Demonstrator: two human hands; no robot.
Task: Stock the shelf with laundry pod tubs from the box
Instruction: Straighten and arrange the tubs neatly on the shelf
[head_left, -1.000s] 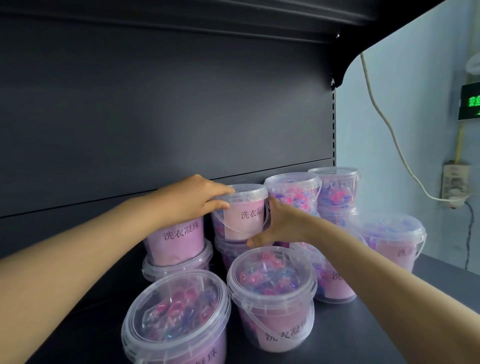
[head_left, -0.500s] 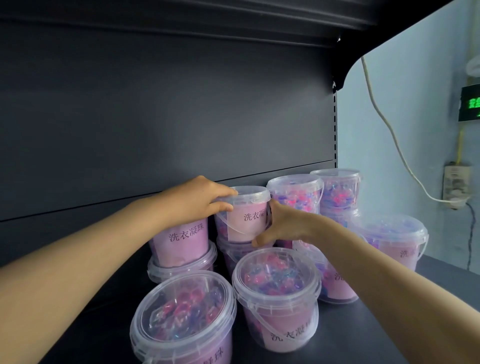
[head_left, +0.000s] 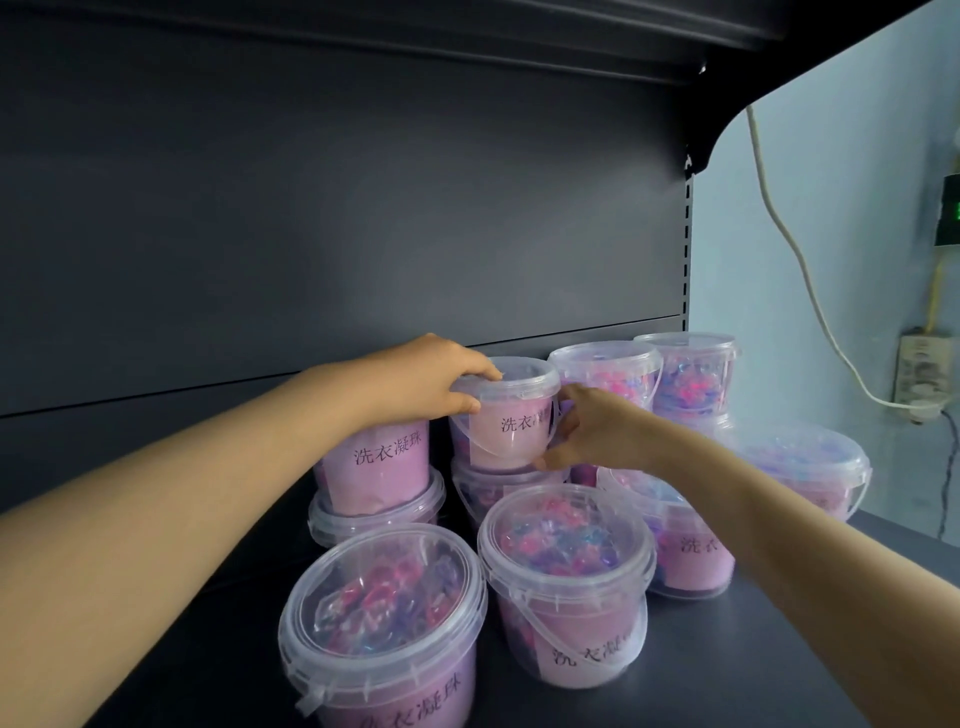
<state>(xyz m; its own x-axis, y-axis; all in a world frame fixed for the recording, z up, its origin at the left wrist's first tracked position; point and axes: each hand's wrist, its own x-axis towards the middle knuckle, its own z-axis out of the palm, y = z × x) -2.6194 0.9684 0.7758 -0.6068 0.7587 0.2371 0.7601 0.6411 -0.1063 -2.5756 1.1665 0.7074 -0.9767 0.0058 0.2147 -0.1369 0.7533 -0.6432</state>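
My left hand (head_left: 431, 382) is curled over the lid rim of a small clear plastic tub with a pink label (head_left: 511, 423), my fingertips hooked on its near-left edge. My right hand (head_left: 589, 431) clasps the same tub from the right, thumb low against its wall and fingers up by the handle, so both hands grasp this one tub. It stands upright, its base on the lid of a lower clear lidded tub (head_left: 493, 491), towards the back of the dark grey metal shelf (head_left: 727, 654) and near the dark back panel (head_left: 311, 208). Just to its left, under my left wrist, is a two-high stack of pink-labelled tubs (head_left: 376, 462). In front sit a near-left tub of pink and blue pods (head_left: 384, 623) and a near-middle tub of the same kind (head_left: 566, 587). More such tubs crowd the right side (head_left: 800, 467). A white cable (head_left: 795, 270) hangs down the pale blue wall (head_left: 857, 208)
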